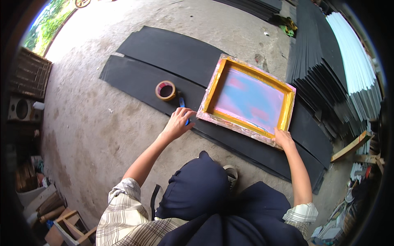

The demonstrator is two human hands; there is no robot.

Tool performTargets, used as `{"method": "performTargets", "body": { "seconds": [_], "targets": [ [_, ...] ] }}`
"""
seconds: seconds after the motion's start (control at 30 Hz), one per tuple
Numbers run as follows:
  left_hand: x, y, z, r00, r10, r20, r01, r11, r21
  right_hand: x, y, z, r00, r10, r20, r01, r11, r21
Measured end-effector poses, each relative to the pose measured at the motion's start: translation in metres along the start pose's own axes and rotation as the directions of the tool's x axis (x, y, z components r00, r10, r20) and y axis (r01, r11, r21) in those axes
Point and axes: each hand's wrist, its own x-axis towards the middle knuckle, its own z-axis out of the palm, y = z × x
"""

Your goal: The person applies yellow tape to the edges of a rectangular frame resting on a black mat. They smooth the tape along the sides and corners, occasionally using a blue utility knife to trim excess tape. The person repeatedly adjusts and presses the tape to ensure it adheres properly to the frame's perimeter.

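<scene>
Navy cloth over bent knees (197,188) closest in the head view, on the body side of the screen frame (288,107); rolled plaid sleeves (123,209) to either side.

Key relation: screen frame just right of the left fingertips, lying on its back, long axis left to right, slanted, right end nearer the body. Right hand (284,138) the closer one, at the near right corner of the screen frame: thumb over the rim, grip narrow on the edge, other fingers partly hidden. Left hand (179,121) off the near left corner, fingers loosely bent, index toward that corner; contact uncertain. Slim blue tool (182,101), likely a utility knife, partly beneath that hand, left of the screen frame, long axis pointing away from the body; gripped or merely covered, cannot tell.

Materials: screen frame rectangular, inner walls glossy ochre, outer border wrinkled, pinkish; panel inside (246,96) smooth, clouded blue and pink. Tape roll (167,98), squat brown ring, farther left of the screen frame. Matte black sheets (164,49), long and flat, beneath the screen frame. Rough, stained concrete floor (90,115) beyond. Layered dark stack (316,45) and pale stack (353,53) right of the screen frame.
</scene>
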Motion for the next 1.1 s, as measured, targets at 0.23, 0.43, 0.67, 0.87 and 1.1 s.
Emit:
{"method": "performTargets", "body": {
  "seconds": [0.23, 0.43, 0.67, 0.87, 1.1],
  "targets": [
    [-0.075, -0.043, -0.004, 0.853, -0.475, -0.217, 0.424, 0.873, -0.241, 0.026, -0.124, -0.032, 0.881, -0.367, -0.3, 0.465, 0.79, 0.399],
    [-0.031, -0.077, 0.004, 0.809, -0.259, -0.528, 0.37, 0.922, 0.115, 0.022, -0.244, -0.052, 0.595, -0.684, -0.422, 0.796, 0.576, 0.187],
    [0.003, -0.139, 0.007, 0.964, -0.107, -0.244, 0.219, 0.842, 0.493, 0.028, -0.258, -0.055, 0.56, -0.731, -0.39, 0.828, 0.473, 0.3],
    [0.021, -0.089, -0.028, 0.876, -0.009, -0.482, 0.153, 0.953, 0.26, 0.003, -0.227, -0.085, 0.546, -0.539, -0.642, 0.837, 0.383, 0.391],
    [0.046, 0.088, -0.112, 0.716, 0.195, -0.67, -0.181, 0.979, 0.091, -0.122, -0.194, -0.173, 0.296, -0.033, -0.955, 0.918, 0.287, 0.275]
  ]
}}
